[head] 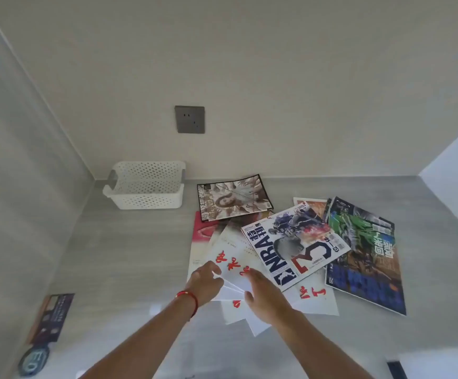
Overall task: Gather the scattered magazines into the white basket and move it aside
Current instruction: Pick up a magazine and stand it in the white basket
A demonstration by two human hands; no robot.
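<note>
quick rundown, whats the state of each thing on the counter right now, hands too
white basket: upright, nothing visible inside, by the wall corner
white magazines with red characters: fanned, near corners lifted by both hands
left hand: pinching the white magazines' corner
right hand: fingers on the same fanned corners
NBA magazine: flat, overlapping the white ones
green-cover magazine: flat, face up
sepia-cover magazine: flat, nearest the basket
</note>
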